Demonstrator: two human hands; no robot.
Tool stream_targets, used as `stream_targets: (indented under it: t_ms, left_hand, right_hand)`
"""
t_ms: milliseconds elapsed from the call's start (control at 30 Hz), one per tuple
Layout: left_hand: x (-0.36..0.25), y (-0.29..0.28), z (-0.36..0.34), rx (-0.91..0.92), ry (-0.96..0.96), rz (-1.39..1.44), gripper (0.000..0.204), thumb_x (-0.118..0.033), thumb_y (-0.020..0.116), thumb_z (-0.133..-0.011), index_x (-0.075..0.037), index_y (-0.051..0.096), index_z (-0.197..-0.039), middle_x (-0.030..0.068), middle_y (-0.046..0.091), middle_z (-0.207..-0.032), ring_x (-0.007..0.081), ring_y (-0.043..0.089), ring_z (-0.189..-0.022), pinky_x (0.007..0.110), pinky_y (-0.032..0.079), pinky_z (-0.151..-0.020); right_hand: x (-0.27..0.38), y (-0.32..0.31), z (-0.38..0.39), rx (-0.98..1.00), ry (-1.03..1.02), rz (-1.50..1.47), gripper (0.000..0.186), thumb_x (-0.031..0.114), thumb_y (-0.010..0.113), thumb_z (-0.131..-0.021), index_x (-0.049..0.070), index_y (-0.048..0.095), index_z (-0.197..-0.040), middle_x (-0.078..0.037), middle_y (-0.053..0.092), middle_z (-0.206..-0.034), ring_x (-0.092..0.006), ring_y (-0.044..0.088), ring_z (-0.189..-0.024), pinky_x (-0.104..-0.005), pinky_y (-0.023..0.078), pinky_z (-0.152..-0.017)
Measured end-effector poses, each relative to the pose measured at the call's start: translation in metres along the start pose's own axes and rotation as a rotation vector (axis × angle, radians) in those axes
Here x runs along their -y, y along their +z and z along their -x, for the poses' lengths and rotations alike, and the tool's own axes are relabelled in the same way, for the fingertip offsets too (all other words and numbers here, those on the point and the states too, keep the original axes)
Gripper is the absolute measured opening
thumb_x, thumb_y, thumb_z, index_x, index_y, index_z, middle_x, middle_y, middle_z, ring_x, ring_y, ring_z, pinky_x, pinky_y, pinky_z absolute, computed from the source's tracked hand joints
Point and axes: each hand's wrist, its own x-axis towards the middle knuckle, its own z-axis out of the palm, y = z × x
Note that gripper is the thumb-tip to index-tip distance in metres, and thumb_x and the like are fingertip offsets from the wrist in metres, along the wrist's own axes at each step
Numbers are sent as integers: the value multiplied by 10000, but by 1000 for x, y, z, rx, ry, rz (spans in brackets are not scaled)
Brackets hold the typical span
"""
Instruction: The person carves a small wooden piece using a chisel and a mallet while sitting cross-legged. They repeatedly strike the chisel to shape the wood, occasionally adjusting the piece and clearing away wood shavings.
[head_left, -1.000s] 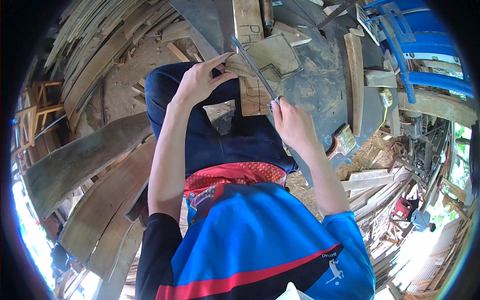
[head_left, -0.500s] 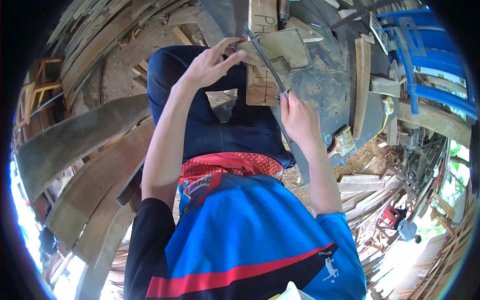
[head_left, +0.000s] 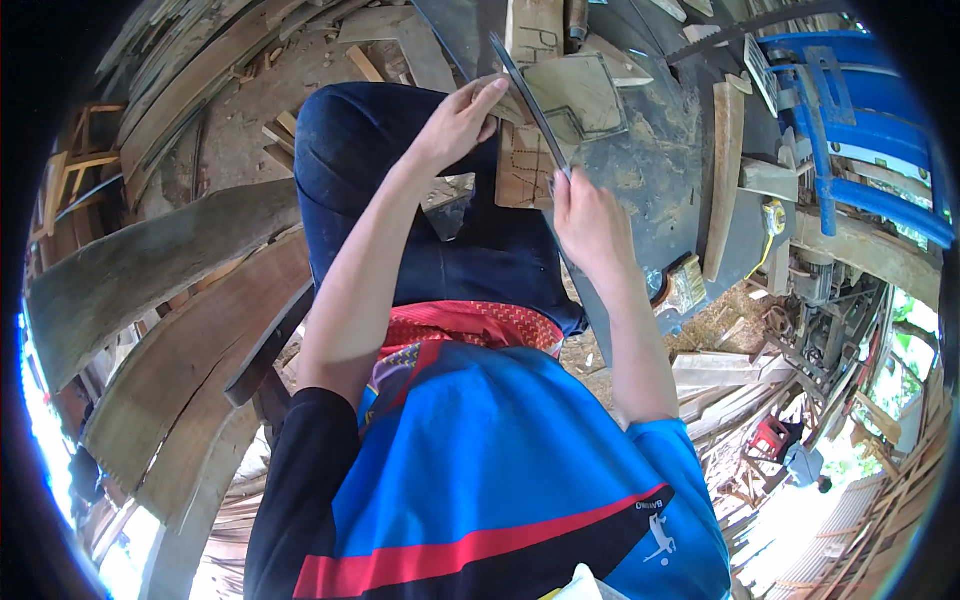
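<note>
My right hand (head_left: 597, 222) is closed around the near end of a long narrow dark metal file (head_left: 535, 110). The file slants up and left across a flat wood piece (head_left: 570, 85) with dark pencilled outlines and a stepped notch. At the left end of that piece, my left hand (head_left: 460, 125) grips the wood, thumb on top and fingers curled below, partly hidden. Beneath lies a pale board (head_left: 523, 185) with dotted marks and dark lettering, on a grey worktop (head_left: 650, 200).
A brush (head_left: 684, 284), a yellow tape measure (head_left: 773, 218) and a curved wood strip (head_left: 725, 180) lie on the right. A saw blade (head_left: 735, 33) and blue metal frame (head_left: 830, 150) stand beyond. Large planks (head_left: 170, 270) lean at the left.
My left hand has moved right and closed on the end of the wood piece; its fingers were spread before. The file and my right hand have shifted slightly up.
</note>
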Motion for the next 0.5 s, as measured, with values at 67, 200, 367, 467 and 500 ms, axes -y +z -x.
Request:
stream_targets:
  t_ms: [67, 200, 367, 467, 500]
  left_hand:
    - [4, 4, -1, -96, 31, -14, 630, -509, 502, -1068, 26, 558, -1395, 1, 524, -788, 76, 471, -676, 254, 424, -626]
    - [12, 11, -4, -192, -2, 68, 630, -513, 497, -1067, 26, 557, -1386, 36, 558, -873, 118, 518, -720, 284, 461, -671]
    - [11, 3, -3, -102, -68, 61, 601, -533, 488, -1066, -11, 571, -1352, 27, 535, -801, 101, 508, -654, 279, 441, -582]
    - [2, 1, -2, -79, -75, 83, 549, -511, 489, -1074, -28, 585, -1316, -31, 423, -682, 59, 383, -530, 242, 317, -452]
    - [2, 1, -3, -83, -56, 118, 538, -500, 495, -1075, -27, 584, -1316, -31, 428, -683, 62, 385, -522, 247, 320, -450]
  right_hand:
    - [7, -2, -5, 12, -1, 32, 326, 306, 435, -1079, 40, 601, -989, -255, 680, -698, -466, 695, -698, -586, 552, -655]
    - [2, -4, 10, 41, 27, 51, 342, 310, 425, -1081, 30, 600, -993, -257, 675, -687, -467, 695, -695, -598, 545, -648]
    - [-5, -7, 31, 70, 74, 82, 349, 308, 417, -1087, 29, 594, -976, -243, 671, -670, -464, 693, -686, -571, 552, -628]
    - [12, -7, -6, 2, 10, 70, 341, 305, 417, -1090, 40, 592, -967, -225, 673, -670, -458, 694, -683, -556, 550, -624]
    - [13, -7, -7, 4, 5, 71, 338, 307, 420, -1089, 41, 592, -969, -227, 674, -674, -459, 693, -684, -560, 549, -626]
